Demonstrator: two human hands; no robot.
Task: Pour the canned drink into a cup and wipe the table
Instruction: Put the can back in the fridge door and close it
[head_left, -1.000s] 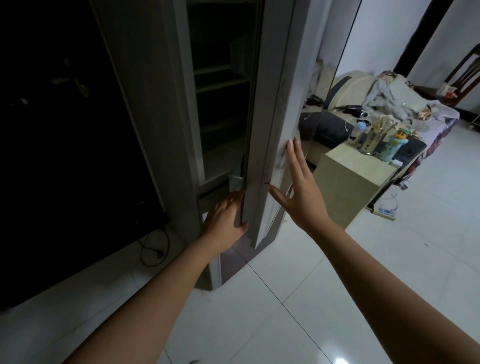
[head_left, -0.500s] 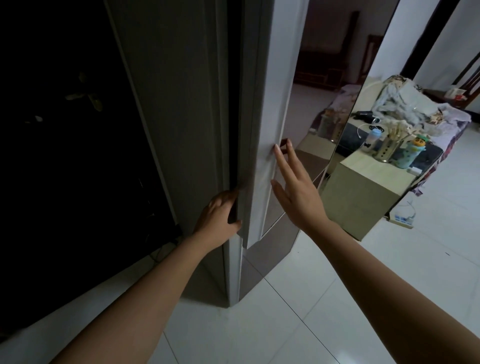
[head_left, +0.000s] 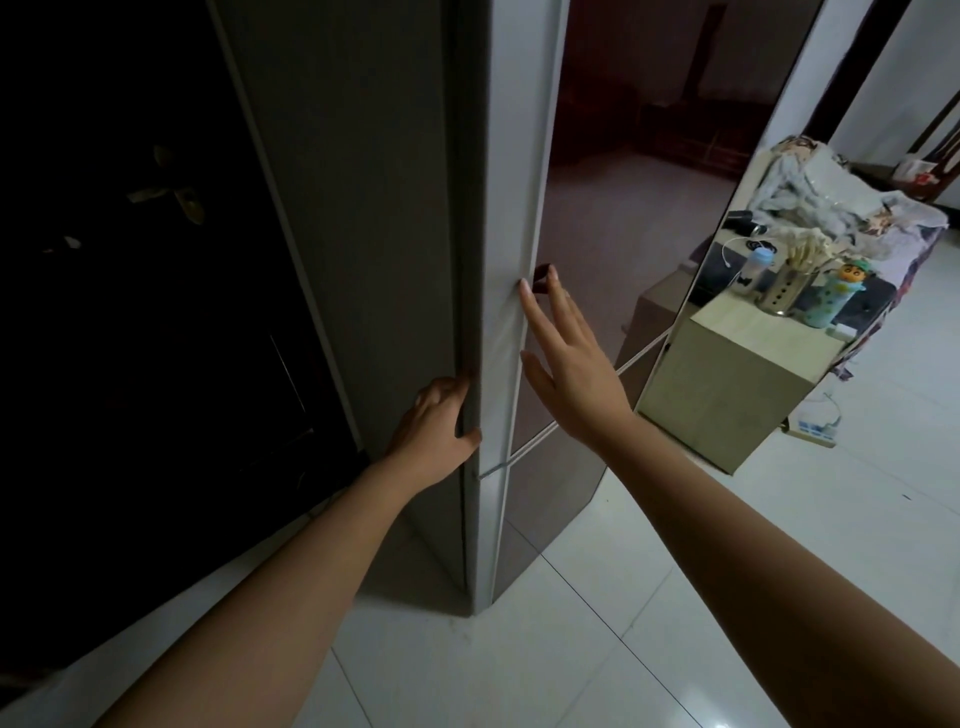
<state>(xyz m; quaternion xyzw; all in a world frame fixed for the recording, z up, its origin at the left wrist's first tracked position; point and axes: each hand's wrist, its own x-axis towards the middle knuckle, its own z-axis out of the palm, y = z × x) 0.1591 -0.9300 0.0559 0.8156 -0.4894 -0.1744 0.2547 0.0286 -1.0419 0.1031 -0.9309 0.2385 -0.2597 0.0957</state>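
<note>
Here, left hand (head_left: 434, 423) fingers curled round the fridge door (head_left: 511, 208) edge; right hand (head_left: 569, 364) fingers straight, spread, fingertips touching door front. No can or cup visible near fingers.

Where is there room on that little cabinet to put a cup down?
The small cabinet has a bare patch on its near, front part. Its far edge is crowded: a white bottle, a metal holder and a cartoon bottle stand there in a row.
</note>
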